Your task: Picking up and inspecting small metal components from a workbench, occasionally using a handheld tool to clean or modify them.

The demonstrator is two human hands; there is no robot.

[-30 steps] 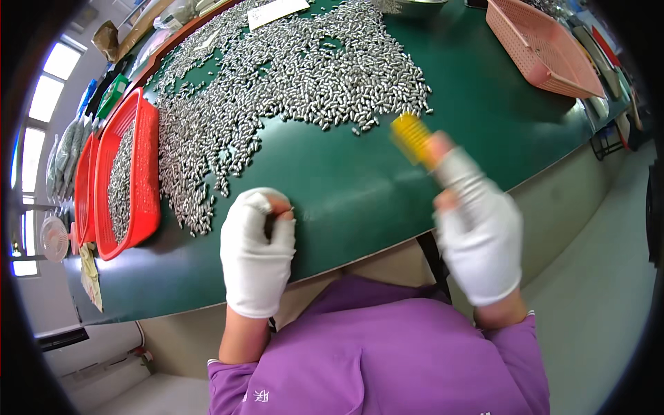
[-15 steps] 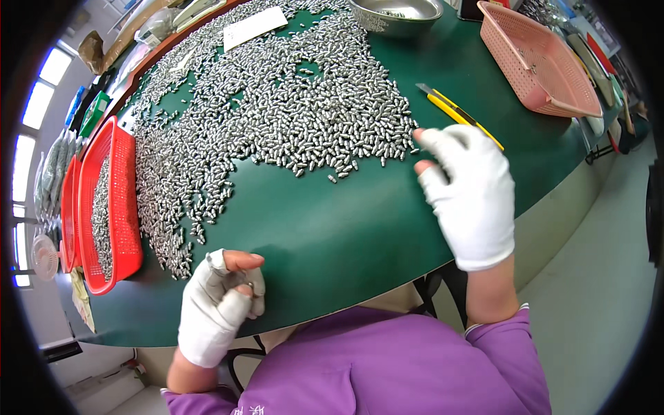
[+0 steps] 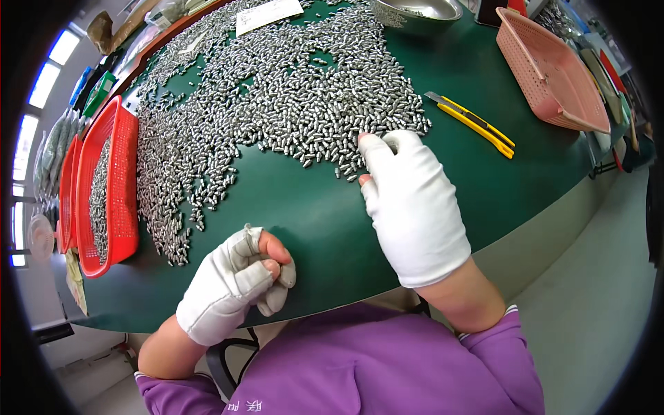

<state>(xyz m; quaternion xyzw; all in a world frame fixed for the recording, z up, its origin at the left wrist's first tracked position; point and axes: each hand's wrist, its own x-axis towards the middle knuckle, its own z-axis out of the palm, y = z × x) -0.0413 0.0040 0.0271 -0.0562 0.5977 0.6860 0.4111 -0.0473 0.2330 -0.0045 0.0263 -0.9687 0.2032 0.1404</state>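
1. Step in hand, as judged: you were reaching to the near edge of a broad spread of small, silvery, capsule-shaped metal pieces [image 3: 332, 104], apparently to take or sort some by hand

2. Location: the pieces lay loose over the far and left parts of the dark green, smooth-topped table [image 3: 332, 228]; more of the same kind sat inside the bright red, perforated plastic basket [image 3: 125, 200] at the left

3. Right hand: your white-gloved right hand [image 3: 418, 211], forefinger and thumb tips bare, was partly open, palm down; forefinger and thumb stood apart with a few pieces showing between them; the forefinger tip was at the edge of the spread, but whether it pressed on a piece could not be told, and no piece was seen gripped

4. Left hand: your white-gloved left hand [image 3: 221, 294] was loosely curled above the bare table near you, thumb drawn up close to the bent forefinger; whether anything was tucked inside could not be told

5. Nearby: the yellow utility knife [image 3: 477, 126] with its grey blade lay beyond your right hand, just beside the spread, untouched

6. Next move, as judged: it called for a light fingertip pinch or drag, without scattering neighbouring pieces
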